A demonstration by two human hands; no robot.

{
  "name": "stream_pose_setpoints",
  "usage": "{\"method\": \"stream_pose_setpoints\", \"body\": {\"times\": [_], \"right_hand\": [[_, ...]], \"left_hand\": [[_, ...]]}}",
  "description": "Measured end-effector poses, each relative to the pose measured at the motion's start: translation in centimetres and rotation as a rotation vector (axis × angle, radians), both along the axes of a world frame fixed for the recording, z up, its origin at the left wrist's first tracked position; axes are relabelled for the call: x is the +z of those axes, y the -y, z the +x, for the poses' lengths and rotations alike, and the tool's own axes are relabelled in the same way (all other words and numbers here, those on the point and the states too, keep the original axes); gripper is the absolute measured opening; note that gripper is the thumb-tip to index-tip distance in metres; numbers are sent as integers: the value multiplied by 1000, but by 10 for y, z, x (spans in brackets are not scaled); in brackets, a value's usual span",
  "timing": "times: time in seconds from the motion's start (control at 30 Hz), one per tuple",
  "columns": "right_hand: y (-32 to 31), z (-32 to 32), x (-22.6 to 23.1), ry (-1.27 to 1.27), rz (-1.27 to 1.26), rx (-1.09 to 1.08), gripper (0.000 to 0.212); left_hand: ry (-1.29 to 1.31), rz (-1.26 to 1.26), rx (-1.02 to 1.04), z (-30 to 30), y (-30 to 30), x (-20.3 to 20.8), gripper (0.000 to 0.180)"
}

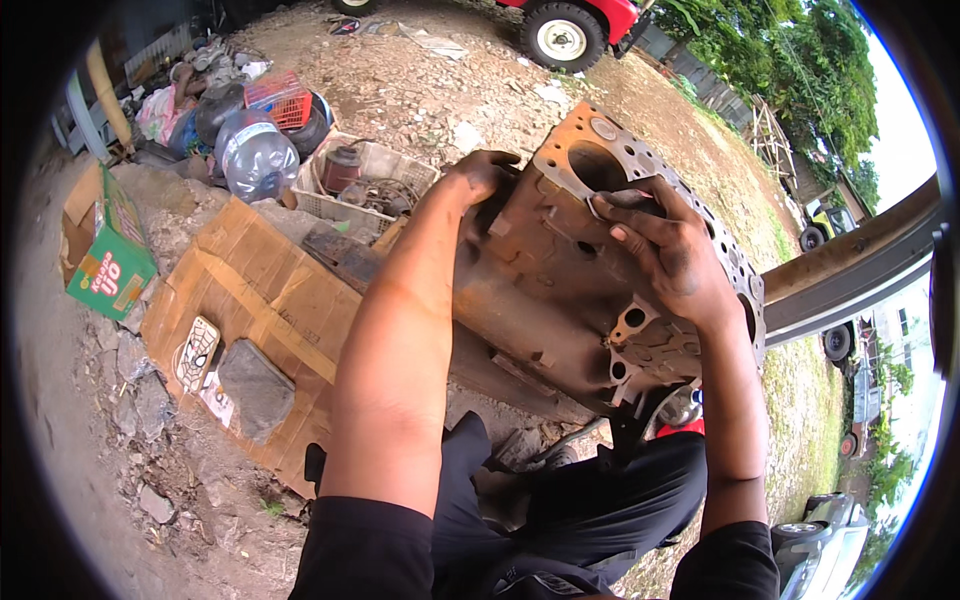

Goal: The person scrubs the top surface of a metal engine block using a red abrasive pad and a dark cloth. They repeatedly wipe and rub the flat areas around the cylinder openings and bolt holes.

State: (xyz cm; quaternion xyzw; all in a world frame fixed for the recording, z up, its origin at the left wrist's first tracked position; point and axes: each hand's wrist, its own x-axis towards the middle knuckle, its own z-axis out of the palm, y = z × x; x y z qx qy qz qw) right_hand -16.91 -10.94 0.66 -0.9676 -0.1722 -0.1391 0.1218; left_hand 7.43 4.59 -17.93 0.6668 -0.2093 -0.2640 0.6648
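The right grip (668, 250) curls at a big round hole (592, 160) in the engine block (535, 285), thumb and fingertips drawn close; whether they pinch anything cannot be told. The left grip (485, 180) bends against the block's end, fingertips partly hidden, seemingly to steady it. The tilted block lies between and below both grips, its rusty side rough and lumpy, its flat face pierced. Left of the left grip sits a slatted plastic crate (335, 210); farther left, a clear, rounded jug (258, 160). Below these, creased cardboard (310, 310) perhaps keeps a smooth white phone case (198, 353) off the dirt.
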Motion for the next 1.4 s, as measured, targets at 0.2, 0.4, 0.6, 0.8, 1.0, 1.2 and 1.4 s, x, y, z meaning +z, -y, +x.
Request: {"method": "stream_pose_setpoints", "body": {"times": [0.2, 0.4, 0.6, 0.8, 1.0, 1.2, 1.4], "right_hand": [[-41, 55, -5, 129, -69, 40, 26], [-23, 8, -7, 124, -91, -2, 28], [-30, 31, -3, 149, -87, 69, 28], [-35, 38, -6, 173, -105, 77, 25], [-38, 41, 0, 95, -133, 43, 30], [-44, 31, -4, 172, -129, 9, 28], [-46, 37, 4, 114, -127, 52, 34]], "left_hand": [[-162, -115, -136, 12, -6, 2, 41], [-119, 19, -99, 4, -24, 11, 42], [-79, 61, -108, 7, -10, 12, 38], [-36, -9, -65, 13, -17, 0, 35], [-78, -68, -57, 4, -10, 6, 29], [-80, -77, -16, 14, -14, -6, 33], [35, 56, 37, 30, -7, -15, 34]]}}
